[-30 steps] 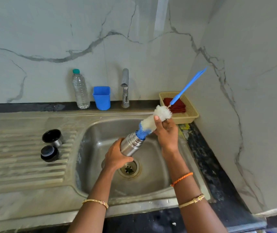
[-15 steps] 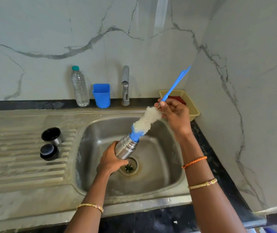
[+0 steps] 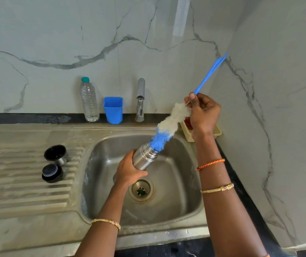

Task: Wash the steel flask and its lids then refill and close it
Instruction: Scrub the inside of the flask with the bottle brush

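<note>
Flask (image 3: 144, 157) x1, lids x2, hands x2

The steel flask (image 3: 144, 157) tilts over the sink, mouth open toward the upper right. Its two lids, a steel cup (image 3: 56, 154) and black stopper (image 3: 52, 173), sit on the ribbed drainboard.

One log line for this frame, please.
stage: scrubbing | left hand: grips steel flask over sink | right hand: holds bottle brush, tip in mouth | lids: on drainboard

Your left hand (image 3: 129, 170) grips the steel flask (image 3: 144, 157) tilted over the sink (image 3: 183, 210); your right hand (image 3: 203, 113) pinches the bottle brush (image 3: 169, 125), blue bristles at the flask mouth; two lids (image 3: 53, 164) on the drainboard.
</note>
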Demonstrator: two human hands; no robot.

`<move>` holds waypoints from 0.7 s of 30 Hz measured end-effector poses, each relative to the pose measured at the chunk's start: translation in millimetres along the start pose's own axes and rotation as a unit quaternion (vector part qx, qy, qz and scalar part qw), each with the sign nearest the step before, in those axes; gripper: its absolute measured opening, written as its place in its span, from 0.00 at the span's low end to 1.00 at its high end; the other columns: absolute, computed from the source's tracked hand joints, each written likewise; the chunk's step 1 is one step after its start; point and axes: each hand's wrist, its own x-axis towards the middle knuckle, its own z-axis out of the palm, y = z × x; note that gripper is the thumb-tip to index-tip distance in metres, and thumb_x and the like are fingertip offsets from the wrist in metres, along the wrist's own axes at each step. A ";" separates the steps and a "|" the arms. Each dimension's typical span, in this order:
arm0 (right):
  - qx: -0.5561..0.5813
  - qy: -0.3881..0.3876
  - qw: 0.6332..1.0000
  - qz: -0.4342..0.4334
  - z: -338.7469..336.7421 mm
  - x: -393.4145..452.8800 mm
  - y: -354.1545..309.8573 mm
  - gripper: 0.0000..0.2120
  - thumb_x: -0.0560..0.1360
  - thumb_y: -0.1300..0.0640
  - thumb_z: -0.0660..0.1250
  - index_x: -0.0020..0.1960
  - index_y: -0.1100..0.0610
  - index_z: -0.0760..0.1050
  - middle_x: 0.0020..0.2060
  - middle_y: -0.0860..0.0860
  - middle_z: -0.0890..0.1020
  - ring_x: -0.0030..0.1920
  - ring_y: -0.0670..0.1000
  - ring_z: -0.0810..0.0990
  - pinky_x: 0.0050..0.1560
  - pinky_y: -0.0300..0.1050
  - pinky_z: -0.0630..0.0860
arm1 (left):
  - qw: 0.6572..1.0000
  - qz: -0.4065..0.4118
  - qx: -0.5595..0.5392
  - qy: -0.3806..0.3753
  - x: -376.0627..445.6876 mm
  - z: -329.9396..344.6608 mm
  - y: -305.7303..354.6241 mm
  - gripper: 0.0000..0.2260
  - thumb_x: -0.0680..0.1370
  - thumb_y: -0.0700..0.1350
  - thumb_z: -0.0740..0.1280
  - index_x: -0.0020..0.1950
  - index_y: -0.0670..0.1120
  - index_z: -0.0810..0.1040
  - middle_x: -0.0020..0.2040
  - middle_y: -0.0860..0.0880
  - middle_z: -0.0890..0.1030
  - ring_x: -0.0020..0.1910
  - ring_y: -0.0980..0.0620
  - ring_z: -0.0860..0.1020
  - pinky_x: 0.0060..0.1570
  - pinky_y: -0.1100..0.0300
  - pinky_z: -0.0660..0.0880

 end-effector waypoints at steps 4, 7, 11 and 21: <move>0.017 -0.011 1.000 -0.019 -0.1 7.2 -4.1 0.06 0.77 0.63 0.66 0.49 0.64 0.80 0.33 0.49 0.81 0.34 0.40 0.78 0.40 0.33 0.75 | 0.995 -0.016 -0.018 -0.093 5.1 -9.8 13.1 0.32 0.57 0.43 0.78 0.58 0.57 0.71 0.49 0.53 0.80 0.46 0.52 0.80 0.46 0.51 0.80; 0.028 -0.027 0.999 -0.036 -0.4 14.1 -6.3 0.04 0.77 0.64 0.66 0.48 0.63 0.80 0.33 0.50 0.81 0.34 0.41 0.78 0.41 0.34 0.75 | 0.982 -0.038 -0.020 -0.182 8.6 -16.2 19.4 0.31 0.61 0.39 0.78 0.58 0.57 0.72 0.51 0.52 0.80 0.48 0.53 0.80 0.44 0.57 0.78; 0.032 -0.017 0.998 -0.042 1.1 20.6 -7.4 0.04 0.76 0.64 0.66 0.44 0.61 0.79 0.31 0.49 0.80 0.33 0.42 0.77 0.39 0.35 0.75 | 0.976 -0.038 -0.026 -0.214 11.4 -16.3 20.8 0.32 0.60 0.39 0.78 0.59 0.58 0.72 0.52 0.53 0.80 0.50 0.53 0.80 0.49 0.54 0.79; 0.071 0.065 0.991 0.088 -23.6 60.6 10.5 0.04 0.75 0.59 0.68 0.42 0.57 0.76 0.36 0.50 0.83 0.35 0.45 0.79 0.36 0.41 0.77 | 0.986 -0.063 -0.049 -0.147 -6.4 -8.9 -12.3 0.29 0.60 0.36 0.78 0.56 0.55 0.74 0.50 0.51 0.81 0.47 0.52 0.81 0.43 0.57 0.77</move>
